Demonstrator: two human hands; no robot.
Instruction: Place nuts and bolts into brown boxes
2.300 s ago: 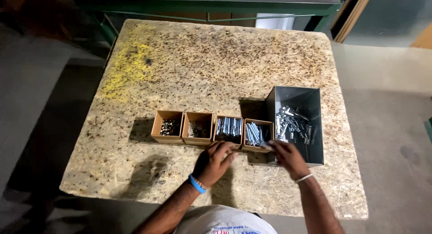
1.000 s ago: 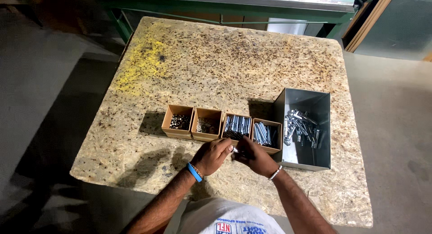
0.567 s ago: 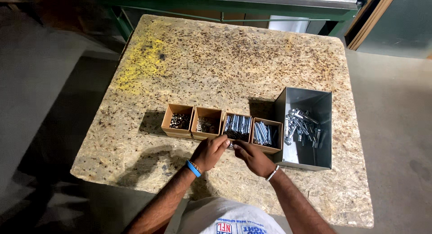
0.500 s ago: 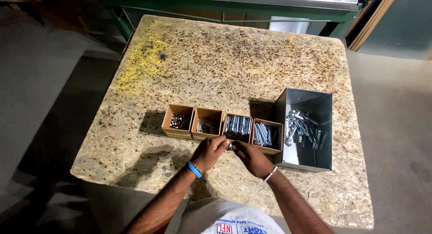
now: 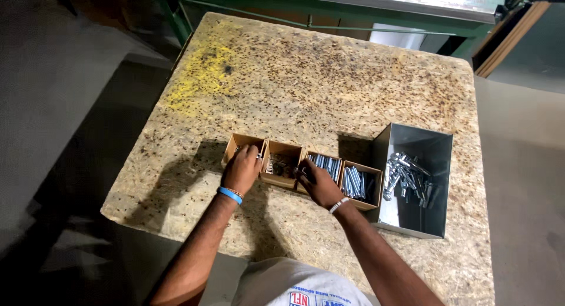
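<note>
Cardboard boxes, four small brown ones, sit in a row near the six o'clock edge of our speckled chipboard table (image 5: 329, 76). Our left hand (image 5: 241, 169) rests loosely curled over the first box (image 5: 238, 143), at the nine o'clock end, fingertips dipping inside; we cannot tell whether it holds anything. Our right hand (image 5: 319, 182) covers the near wall between the second box (image 5: 285, 159) and the third box (image 5: 325, 162), fingers bent; any grasp is hidden. The third and the fourth box (image 5: 360, 182) hold shiny metal bolts laid side by side. At three o'clock stands a grey metal bin (image 5: 419, 147) with loose bolts (image 5: 406, 176) heaped inside.
</note>
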